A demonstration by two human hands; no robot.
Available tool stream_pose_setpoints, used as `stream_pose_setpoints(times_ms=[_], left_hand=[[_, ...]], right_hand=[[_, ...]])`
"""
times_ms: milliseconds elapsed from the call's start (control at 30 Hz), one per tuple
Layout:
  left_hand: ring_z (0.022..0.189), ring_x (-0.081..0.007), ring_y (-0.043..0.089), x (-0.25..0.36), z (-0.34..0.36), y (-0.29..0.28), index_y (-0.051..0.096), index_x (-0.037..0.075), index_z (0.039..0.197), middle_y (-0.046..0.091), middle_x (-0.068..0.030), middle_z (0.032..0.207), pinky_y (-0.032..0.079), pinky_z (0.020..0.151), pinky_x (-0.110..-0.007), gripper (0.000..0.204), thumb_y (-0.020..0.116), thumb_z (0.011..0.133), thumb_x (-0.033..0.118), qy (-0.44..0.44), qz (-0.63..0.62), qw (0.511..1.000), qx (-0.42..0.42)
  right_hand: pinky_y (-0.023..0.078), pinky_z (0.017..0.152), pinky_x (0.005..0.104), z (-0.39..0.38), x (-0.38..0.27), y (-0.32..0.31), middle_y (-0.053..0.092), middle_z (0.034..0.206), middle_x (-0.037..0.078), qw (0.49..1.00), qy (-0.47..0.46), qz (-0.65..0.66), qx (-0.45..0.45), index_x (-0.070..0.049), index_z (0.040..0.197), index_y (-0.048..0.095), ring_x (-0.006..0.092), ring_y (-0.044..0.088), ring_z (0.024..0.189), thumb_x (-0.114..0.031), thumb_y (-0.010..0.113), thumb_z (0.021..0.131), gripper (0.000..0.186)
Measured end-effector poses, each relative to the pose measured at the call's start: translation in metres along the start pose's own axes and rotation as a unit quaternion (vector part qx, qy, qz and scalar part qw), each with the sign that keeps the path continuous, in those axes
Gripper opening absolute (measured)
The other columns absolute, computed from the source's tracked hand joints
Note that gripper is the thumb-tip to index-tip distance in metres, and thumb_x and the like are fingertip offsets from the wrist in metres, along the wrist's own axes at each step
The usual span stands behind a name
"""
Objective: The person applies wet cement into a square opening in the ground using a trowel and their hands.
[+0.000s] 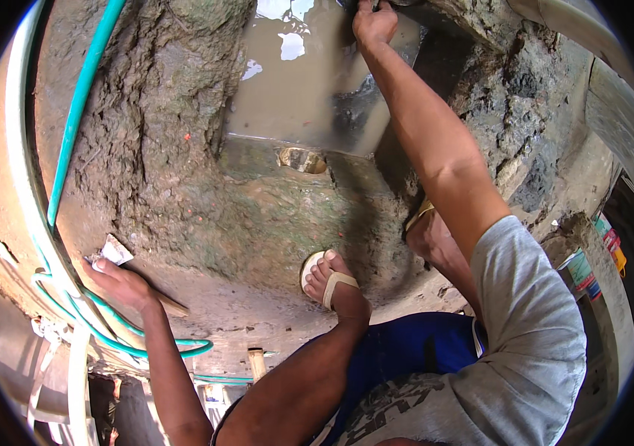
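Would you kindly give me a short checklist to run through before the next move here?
1. Right hand has a sure grip: cannot tell; what it grips is largely cut off by the picture's upper edge.
2. Left hand has a sure grip: cannot tell; its fingers are at a pale flat piece, but the hold is unclear.
3. Green hose clear of the water: ok; it lies off to the left.
4. Left foot out of the water: ok; it is sandalled, on the muddy ground.
5. Bottom visible through the murky water: not ok; it is too cloudy.
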State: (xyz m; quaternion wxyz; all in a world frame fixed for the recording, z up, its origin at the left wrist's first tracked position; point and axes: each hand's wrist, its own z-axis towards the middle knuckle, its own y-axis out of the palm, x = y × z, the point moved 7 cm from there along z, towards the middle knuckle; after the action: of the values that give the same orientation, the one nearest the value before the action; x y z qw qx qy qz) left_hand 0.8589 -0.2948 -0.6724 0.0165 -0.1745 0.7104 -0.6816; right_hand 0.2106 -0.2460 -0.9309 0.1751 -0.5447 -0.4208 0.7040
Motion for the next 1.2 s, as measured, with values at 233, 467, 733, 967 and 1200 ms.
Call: stream_pose_setpoints(times_ms=[233, 467, 733, 967, 1200], left_hand=[[0.140, -0.0397, 0.037, 0.002, -0.001, -0.002, 0.035, -0.006, 0.148, 0.038, -0.0260, 0.152, 0.028, 0.116, -0.044, 0.062, 0.034, 0.107, 0.041, -0.002, -0.019, 1.000, 0.005], [0.139, -0.0398, 0.038, -0.001, 0.000, -0.004, 0.035, -0.005, 0.148, 0.040, -0.0260, 0.151, 0.029, 0.115, -0.044, 0.063, 0.035, 0.106, 0.042, 0.002, -0.010, 1.000, 0.011], [0.139, -0.0402, 0.039, -0.004, 0.000, -0.004, 0.035, -0.006, 0.148, 0.040, -0.0267, 0.151, 0.028, 0.116, -0.043, 0.067, 0.036, 0.106, 0.047, 0.007, -0.027, 1.000, 0.012], [0.138, -0.0410, 0.040, -0.002, 0.000, -0.005, 0.036, -0.005, 0.147, 0.041, -0.0266, 0.150, 0.030, 0.114, -0.045, 0.062, 0.037, 0.106, 0.041, 0.022, -0.016, 0.999, 0.021], [0.141, -0.0400, 0.035, -0.008, 0.002, -0.006, 0.034, -0.007, 0.148, 0.038, -0.0266, 0.152, 0.027, 0.117, -0.044, 0.060, 0.037, 0.107, 0.037, 0.016, -0.027, 0.999, 0.010]], right_hand=[[0.047, 0.101, 0.0423, -0.046, 0.004, -0.025, 0.065, 0.121, 0.028, 0.992, 0.088, -0.008, -0.091, -0.001, 0.141, 0.052, 0.0411, 0.063, 0.115, -0.037, 0.068, 0.087, 0.067], [0.048, 0.099, 0.0434, -0.096, 0.012, -0.053, 0.066, 0.118, 0.029, 0.982, 0.101, -0.016, -0.159, 0.000, 0.140, 0.053, 0.0418, 0.064, 0.113, -0.037, 0.066, 0.088, 0.065], [0.048, 0.098, 0.0435, -0.125, 0.013, -0.086, 0.067, 0.115, 0.030, 0.966, 0.126, -0.081, -0.213, 0.001, 0.135, 0.057, 0.0422, 0.065, 0.110, -0.038, 0.066, 0.087, 0.063], [0.053, 0.081, 0.0400, -0.148, 0.042, -0.100, 0.068, 0.089, 0.020, 0.939, 0.253, -0.046, -0.229, 0.004, 0.116, 0.062, 0.0319, 0.067, 0.085, -0.028, 0.065, 0.081, 0.048], [0.050, 0.074, 0.0429, -0.191, 0.022, -0.121, 0.067, 0.080, 0.020, 0.951, 0.176, 0.019, -0.253, 0.000, 0.112, 0.063, 0.0310, 0.067, 0.077, -0.045, 0.065, 0.091, 0.050]])
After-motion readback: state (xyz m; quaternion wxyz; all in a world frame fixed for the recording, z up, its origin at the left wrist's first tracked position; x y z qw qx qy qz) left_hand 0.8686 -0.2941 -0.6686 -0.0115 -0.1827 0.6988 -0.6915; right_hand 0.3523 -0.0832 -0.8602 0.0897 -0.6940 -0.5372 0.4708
